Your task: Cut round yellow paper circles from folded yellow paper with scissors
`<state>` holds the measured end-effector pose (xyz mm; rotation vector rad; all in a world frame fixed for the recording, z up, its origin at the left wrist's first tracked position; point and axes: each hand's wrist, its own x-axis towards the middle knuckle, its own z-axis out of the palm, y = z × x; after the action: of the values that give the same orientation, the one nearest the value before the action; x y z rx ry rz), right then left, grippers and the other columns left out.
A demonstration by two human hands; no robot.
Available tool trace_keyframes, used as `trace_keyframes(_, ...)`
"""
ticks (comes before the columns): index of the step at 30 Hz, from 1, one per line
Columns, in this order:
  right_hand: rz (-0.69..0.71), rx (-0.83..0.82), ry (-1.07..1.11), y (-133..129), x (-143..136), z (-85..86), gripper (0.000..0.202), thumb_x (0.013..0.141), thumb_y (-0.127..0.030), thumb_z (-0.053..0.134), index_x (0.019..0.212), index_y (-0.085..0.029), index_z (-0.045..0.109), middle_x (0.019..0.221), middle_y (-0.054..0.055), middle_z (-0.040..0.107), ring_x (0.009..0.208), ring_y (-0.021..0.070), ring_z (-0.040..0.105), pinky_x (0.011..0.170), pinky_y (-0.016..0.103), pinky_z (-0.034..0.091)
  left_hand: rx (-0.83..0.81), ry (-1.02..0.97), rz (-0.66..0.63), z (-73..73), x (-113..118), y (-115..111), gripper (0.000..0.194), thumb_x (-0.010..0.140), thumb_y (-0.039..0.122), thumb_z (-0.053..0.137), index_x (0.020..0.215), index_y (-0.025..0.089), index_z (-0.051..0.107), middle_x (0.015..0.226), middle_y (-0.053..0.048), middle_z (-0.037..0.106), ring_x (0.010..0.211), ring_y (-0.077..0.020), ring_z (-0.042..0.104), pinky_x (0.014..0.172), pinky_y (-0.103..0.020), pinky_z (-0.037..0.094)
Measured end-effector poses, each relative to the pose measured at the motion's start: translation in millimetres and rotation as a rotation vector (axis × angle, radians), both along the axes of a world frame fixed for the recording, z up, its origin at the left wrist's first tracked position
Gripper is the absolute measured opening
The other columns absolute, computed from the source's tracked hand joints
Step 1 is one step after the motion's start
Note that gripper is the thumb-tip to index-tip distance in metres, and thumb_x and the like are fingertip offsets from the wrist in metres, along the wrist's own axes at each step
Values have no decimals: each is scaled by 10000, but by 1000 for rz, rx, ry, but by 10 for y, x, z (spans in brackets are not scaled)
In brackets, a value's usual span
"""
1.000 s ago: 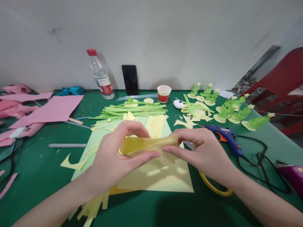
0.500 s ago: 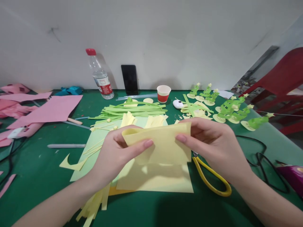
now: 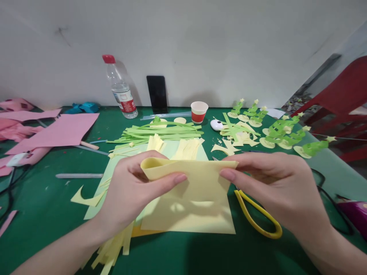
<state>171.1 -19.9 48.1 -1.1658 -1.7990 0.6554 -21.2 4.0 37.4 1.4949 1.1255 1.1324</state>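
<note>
A pale yellow sheet of paper (image 3: 205, 179), bent over into a soft loop at its left end, is held up between both hands. My left hand (image 3: 137, 187) pinches its left part, thumb in front and fingers behind. At the right upper corner my right hand (image 3: 266, 183) grips it between thumb and fingers. Below lies another yellow sheet (image 3: 189, 223), partly in shadow. Scissors with yellow handles (image 3: 258, 214) rest beside the right hand; their blades are mostly hidden. Yellow paper strips (image 3: 114, 248) lie under the left forearm.
Green paper strips (image 3: 160, 133), a paper cup (image 3: 198, 112), a phone (image 3: 157, 94) and a bottle (image 3: 123, 91) are along the wall. Small green spiral paper trees (image 3: 282, 130) stand at the right. Pink paper (image 3: 63, 130) and a grey pen-like stick (image 3: 79, 176) are at the left.
My right hand has moved slightly right and down along with the sheet's right edge. The sheet's top edge now sits lower and flatter, and the left loop has shifted a little left.
</note>
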Motion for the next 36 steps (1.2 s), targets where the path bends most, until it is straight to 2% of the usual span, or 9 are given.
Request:
trace_keyframes(3, -4, 6, -12, 1, -9, -5, 162, 777, -183, 586, 640, -240, 651, 543, -43, 649, 492, 118, 605, 446, 175, 509, 15, -1, 10, 12, 5, -2, 168, 581, 100, 732, 537, 180, 591, 501, 100, 600, 448, -45, 554, 381, -75, 409)
trace_keyframes(11, -11, 24, -20, -11, -12, -12, 152, 774, -178, 588, 656, -237, 663, 546, -38, 652, 472, 119, 597, 420, 173, 501, 4, 5, -25, -9, -39, 3, 156, 596, 132, 734, 568, 178, 588, 520, 87, 604, 457, -68, 569, 379, -101, 430)
trace_keyframes(16, -15, 25, -18, 3, -11, -14, 156, 773, -174, 589, 646, -236, 653, 545, -49, 649, 481, 108, 599, 425, 157, 496, -3, 4, 39, 12, -9, -14, 201, 563, 135, 741, 522, 162, 546, 470, 96, 535, 415, -39, 501, 357, -89, 378)
trace_keyframes(24, -14, 11, 16, -5, -12, -16, 157, 763, -162, 594, 661, -254, 671, 551, -39, 665, 486, 141, 619, 428, 202, 522, 55, 213, -36, 55, -62, 37, 258, 714, 412, 608, 630, 169, 583, 482, 45, 531, 505, -130, 575, 381, -181, 432)
trace_keyframes(28, 22, -87, 55, 3, -2, -7, 152, 761, -174, 603, 644, -251, 663, 556, -42, 668, 485, 126, 615, 426, 181, 501, 18, 208, -32, 74, -70, 52, 272, 705, 434, 605, 632, 173, 587, 478, 38, 538, 514, -143, 584, 380, -187, 432)
trace_keyframes(32, 59, -234, 88, 70, 38, 16, 153, 754, -186, 603, 617, -234, 651, 561, -42, 669, 500, 103, 610, 441, 145, 479, -57, 195, -41, 52, -51, 42, 248, 669, 384, 647, 572, 175, 556, 458, 49, 516, 469, -125, 560, 358, -170, 401)
trace_keyframes(36, 220, -413, -112, 164, 115, 42, 160, 771, -194, 568, 638, -197, 657, 558, -21, 675, 485, 97, 614, 420, 128, 464, -199, 230, -101, 25, -28, 79, 250, 594, 288, 710, 504, 161, 515, 466, 66, 492, 413, -74, 499, 341, -128, 344)
